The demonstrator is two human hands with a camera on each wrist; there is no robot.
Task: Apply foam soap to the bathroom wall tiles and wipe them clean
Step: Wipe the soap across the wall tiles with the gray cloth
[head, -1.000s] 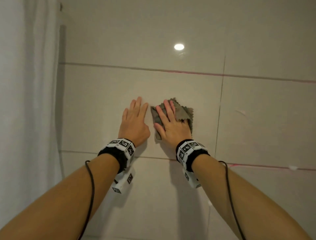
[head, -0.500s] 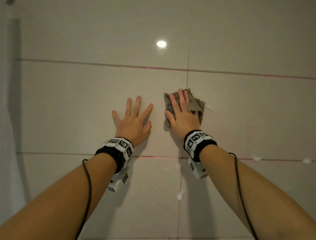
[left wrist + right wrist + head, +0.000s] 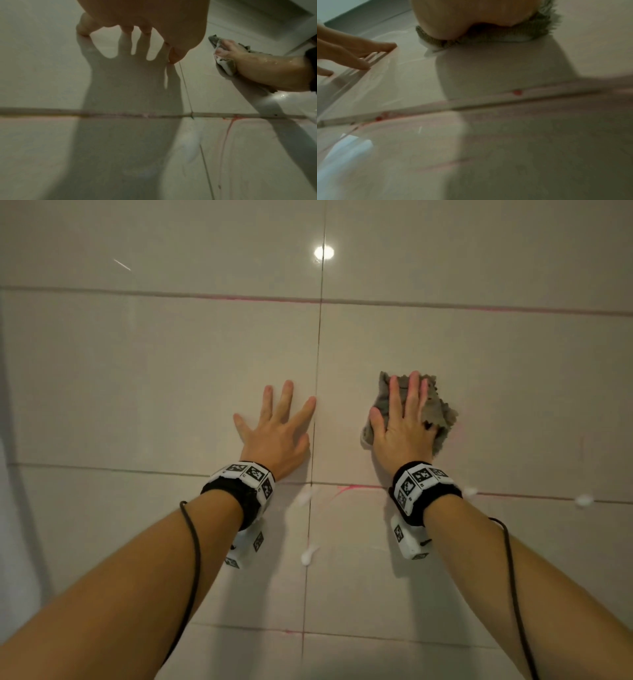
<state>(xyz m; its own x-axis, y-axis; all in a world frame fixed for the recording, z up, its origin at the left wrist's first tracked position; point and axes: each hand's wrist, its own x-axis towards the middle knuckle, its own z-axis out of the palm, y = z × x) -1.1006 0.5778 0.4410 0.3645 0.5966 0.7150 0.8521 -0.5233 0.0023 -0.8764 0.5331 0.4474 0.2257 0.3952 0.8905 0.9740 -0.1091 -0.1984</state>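
Note:
My right hand (image 3: 404, 419) lies flat with straight fingers on a crumpled grey cloth (image 3: 440, 409) and presses it against the beige wall tiles (image 3: 513, 392), just right of a vertical grout line (image 3: 317, 371). My left hand (image 3: 277, 422) rests on the tile left of that line, its fingers spread and holding nothing. In the left wrist view its fingertips (image 3: 173, 56) touch the wall, with the cloth (image 3: 223, 65) off to the right. The right wrist view shows the cloth (image 3: 530, 31) under my palm. Small white foam blobs (image 3: 305, 498) cling lower down.
Red stains (image 3: 346, 489) run along the horizontal grout below my hands. More foam spots (image 3: 583, 500) sit at the right and one (image 3: 308, 556) on the vertical joint. A lamp reflection (image 3: 323, 252) shines above. A pale curtain edge (image 3: 8, 525) shows at far left.
Both hands slid right along the wall. The right hand carried the cloth across the vertical grout line. The left hand's fingers spread wider. The curtain has nearly left the view.

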